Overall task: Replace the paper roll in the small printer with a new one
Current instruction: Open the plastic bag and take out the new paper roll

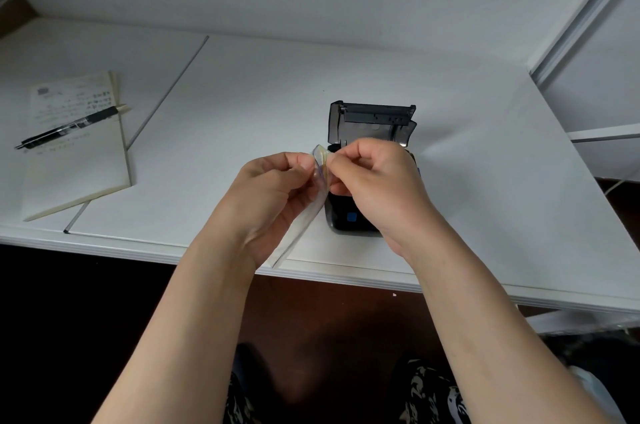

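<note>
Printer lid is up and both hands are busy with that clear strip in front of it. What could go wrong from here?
1. The left hand and right hand pinch the clear strip right over the open printer; a dropped scrap could fall into its bay.
2. The raised lid stands just behind the right hand, so a sharp pull might knock it.
3. The strip's loose tail hangs past the table edge and could snag.

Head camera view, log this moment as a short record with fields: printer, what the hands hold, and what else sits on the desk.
printer: small black printer on the white desk, lid open and upright
left hand: pinches clear plastic wrapper
right hand: pinches same wrapper at its top, in front of the printer
paper roll: cannot tell
other items: notepad at left, black pen lying on it
</note>
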`<state>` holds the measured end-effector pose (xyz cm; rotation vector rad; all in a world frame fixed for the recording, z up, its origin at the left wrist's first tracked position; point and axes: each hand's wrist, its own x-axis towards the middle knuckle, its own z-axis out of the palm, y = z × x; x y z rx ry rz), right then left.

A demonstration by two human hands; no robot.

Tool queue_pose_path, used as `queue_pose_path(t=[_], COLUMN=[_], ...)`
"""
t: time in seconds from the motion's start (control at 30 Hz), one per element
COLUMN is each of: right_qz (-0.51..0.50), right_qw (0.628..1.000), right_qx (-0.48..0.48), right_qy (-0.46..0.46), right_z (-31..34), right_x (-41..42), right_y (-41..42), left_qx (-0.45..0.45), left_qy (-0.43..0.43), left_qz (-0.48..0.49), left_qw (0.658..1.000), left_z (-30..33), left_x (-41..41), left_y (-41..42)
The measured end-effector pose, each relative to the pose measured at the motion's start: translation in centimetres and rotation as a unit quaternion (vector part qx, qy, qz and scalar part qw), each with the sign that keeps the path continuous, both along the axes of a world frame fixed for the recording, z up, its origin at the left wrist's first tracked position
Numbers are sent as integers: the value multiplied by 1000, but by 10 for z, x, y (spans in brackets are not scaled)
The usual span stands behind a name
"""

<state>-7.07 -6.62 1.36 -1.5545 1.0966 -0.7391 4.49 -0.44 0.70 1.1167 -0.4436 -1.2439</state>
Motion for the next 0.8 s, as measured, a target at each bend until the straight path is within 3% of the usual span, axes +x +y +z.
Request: queue_pose_path(t=[0.27,0.57,0.8], right_qz=[76,60,16], right_qw=[996,997,994], right_qx=[50,31,82], right_qy=[-15,-24,-67], right_z=[6,4,2], right_x=[-3,-4,0], right_y=[4,-1,-2], left_qx=[-19,12,-5], left_qy=[-29,-113,-76], left_qz=[46,12,38], left_qw=[998,993,996], left_z=[4,6,8], left_x=[2,-1,-1], left_y=[2,4,3])
